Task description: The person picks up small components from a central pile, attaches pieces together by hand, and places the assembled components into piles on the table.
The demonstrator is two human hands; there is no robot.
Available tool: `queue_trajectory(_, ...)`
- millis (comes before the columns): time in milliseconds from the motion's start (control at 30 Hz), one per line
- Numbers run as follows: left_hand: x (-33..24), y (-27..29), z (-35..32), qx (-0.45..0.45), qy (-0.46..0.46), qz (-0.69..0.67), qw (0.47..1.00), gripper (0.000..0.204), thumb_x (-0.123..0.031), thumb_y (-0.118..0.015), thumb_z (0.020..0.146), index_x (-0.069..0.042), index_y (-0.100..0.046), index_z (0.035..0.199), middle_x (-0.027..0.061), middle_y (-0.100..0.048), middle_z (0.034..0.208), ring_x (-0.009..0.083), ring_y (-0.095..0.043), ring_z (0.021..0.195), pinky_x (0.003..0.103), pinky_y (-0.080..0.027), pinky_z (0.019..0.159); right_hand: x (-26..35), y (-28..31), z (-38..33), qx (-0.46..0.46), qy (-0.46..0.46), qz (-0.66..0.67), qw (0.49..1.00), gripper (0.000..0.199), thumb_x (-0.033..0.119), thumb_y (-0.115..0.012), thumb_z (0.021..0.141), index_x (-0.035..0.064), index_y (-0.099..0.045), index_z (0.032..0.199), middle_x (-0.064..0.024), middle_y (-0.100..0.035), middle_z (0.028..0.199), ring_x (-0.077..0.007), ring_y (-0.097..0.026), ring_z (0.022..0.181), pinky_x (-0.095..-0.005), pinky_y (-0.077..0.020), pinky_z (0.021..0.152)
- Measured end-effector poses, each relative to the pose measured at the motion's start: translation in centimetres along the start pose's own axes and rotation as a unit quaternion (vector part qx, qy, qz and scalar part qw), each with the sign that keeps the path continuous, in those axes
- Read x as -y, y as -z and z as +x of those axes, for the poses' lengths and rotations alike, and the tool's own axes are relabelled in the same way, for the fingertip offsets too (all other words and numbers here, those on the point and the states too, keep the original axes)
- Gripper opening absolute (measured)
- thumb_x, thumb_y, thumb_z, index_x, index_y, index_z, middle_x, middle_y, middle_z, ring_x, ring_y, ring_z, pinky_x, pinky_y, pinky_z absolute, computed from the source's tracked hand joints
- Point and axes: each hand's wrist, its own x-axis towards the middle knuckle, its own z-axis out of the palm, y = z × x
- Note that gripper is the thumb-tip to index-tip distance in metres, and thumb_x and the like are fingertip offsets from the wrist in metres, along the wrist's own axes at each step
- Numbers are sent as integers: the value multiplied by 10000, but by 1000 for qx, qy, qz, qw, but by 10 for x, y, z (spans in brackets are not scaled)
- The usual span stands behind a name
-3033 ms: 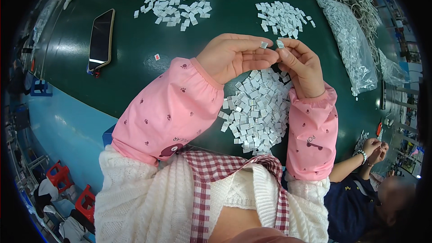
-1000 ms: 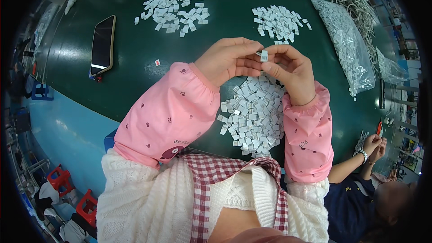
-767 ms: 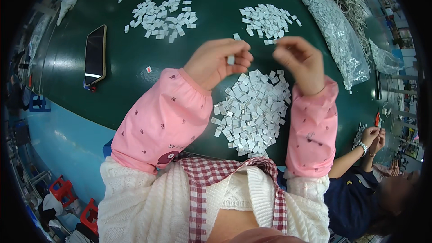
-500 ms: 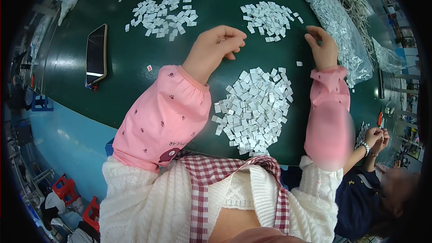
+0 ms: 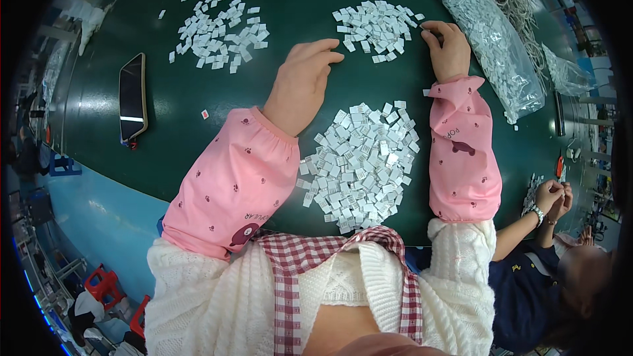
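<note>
Beside the left edge of the small far-middle pile of flat white pieces point(image 5: 377, 26), my left hand point(image 5: 303, 82) is open, fingers stretched toward it and nothing visible in them. At that pile's right edge is my right hand point(image 5: 450, 51), its thumb and index finger curved and apart. Its index fingertip is at a loose piece, mostly covered by the finger. Between my forearms lies a larger heap of similar white pieces point(image 5: 362, 165), some with dark stripes. Another scattered pile point(image 5: 221, 31) is at the far left.
A phone point(image 5: 132, 95) lies at left, with a small red-and-white piece point(image 5: 205, 114) nearer. At right are a clear bag of white pieces point(image 5: 491, 46), coiled pale cords point(image 5: 508, 0) and a smaller bag point(image 5: 567, 76). A co-worker's hands point(image 5: 554, 199) are at lower right.
My left hand's fingers have straightened and spread. My right hand has come closer to the far-middle pile and reached its loose outer piece. The whole view has shifted slightly.
</note>
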Motion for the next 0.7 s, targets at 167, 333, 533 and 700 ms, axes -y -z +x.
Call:
queue_trajectory(167, -5, 3, 4, -27, 3, 76, 997, 247, 27, -602, 781, -47, -653, 1010, 76, -613, 1073, 221, -551, 901, 281, -479, 729, -4, -4, -1, -36, -8, 20, 999, 160, 190, -660, 799, 138, -689, 948, -67, -629, 921, -253, -592, 871, -378, -471, 719)
queue_trajectory(333, -7, 8, 0, 16, 51, 23, 998, 213, 16, -628, 763, -40, -655, 967, 72, -621, 1026, 212, -561, 866, 285, -482, 704, -1, -4, 0, -27, 7, -7, 1000, 148, 215, -647, 810, 141, -681, 934, -43, -620, 917, -254, -578, 896, -378, -470, 736)
queue_trajectory(533, -33, -6, -10, 130, 2, -131, 983, 140, 2, -627, 792, -19, -659, 927, 83, -639, 949, 197, -605, 818, 277, -486, 702, 1, 11, -13, -26, -15, -75, 997, 87, 186, -641, 812, 124, -651, 873, -46, -612, 891, -252, -561, 939, -386, -474, 749)
queue_trajectory(700, -42, 3, -15, 182, 45, -236, 953, 128, -24, -616, 831, -3, -662, 949, 82, -647, 986, 144, -601, 834, 255, -481, 720, 13, 9, -26, -13, 21, -78, 997, 107, 118, -645, 788, 58, -614, 871, -96, -620, 852, -272, -599, 824, -357, -464, 720)
